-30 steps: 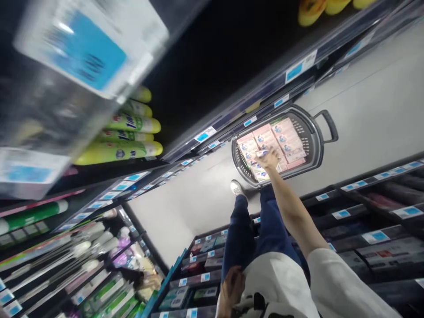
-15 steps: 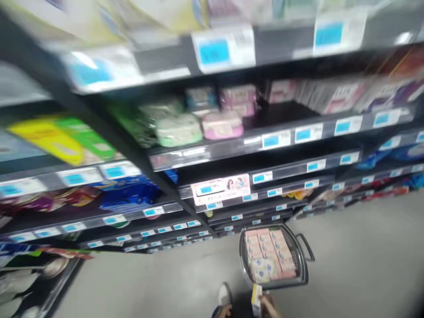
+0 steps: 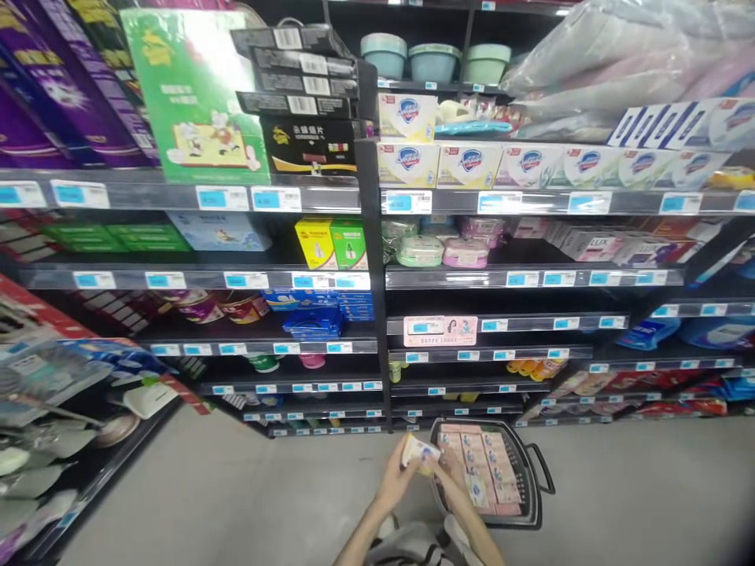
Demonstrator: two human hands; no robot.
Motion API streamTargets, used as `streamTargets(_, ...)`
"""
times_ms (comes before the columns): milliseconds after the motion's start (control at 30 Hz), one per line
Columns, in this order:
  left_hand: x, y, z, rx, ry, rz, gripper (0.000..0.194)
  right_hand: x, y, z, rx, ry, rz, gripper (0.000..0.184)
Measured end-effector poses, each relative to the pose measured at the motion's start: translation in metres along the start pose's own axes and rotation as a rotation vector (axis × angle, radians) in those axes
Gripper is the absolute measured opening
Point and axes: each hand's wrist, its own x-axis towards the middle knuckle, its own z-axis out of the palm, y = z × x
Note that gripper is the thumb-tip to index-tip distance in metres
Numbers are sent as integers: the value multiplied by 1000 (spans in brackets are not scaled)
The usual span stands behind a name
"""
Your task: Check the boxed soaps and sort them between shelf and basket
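Observation:
A small white and yellow soap box [image 3: 421, 451] is held between my two hands, above the near left side of the basket. My left hand [image 3: 396, 473] grips its left end, fingers closed around it. On the other side, my right hand [image 3: 451, 475] has its fingers on the lower right part of the box. Below and to the right, a dark plastic basket [image 3: 535, 503] stands on the floor, filled with rows of pink boxes [image 3: 495, 456]. Among them lies a whitish soap box [image 3: 476, 489], partly hidden by my right forearm.
Ahead, the upper shelf bears a row of white soap boxes [image 3: 470, 163]. Lower down are green and pink soap cases [image 3: 420, 251] and LUX boxes [image 3: 595, 245]. Ladles and pans fill a rack [image 3: 112, 464] at the left. A basket handle [image 3: 547, 470] sticks out rightward.
My view has swung up and sharpened from a blur. The soap box has risen from the bottom edge in my right hand, and my left hand has come onto it too.

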Motion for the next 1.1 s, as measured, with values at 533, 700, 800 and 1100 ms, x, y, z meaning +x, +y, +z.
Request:
streamTargets(533,-42,-39,-61,-664,216,-261,96,-59,-39,79,223,172,38,73)
streamTargets(700,-44,-22,-57,-416,154,-51,98,-56,-53,71,236,256,-18,64)
streamTargets(800,-49,-11,-56,-364,42,13,123,-56,-64,65,260,221,-69,52)
streamTargets(1100,-60,17,-64,-978,-193,-153,101,-69,-102,65,285,21,-149,35)
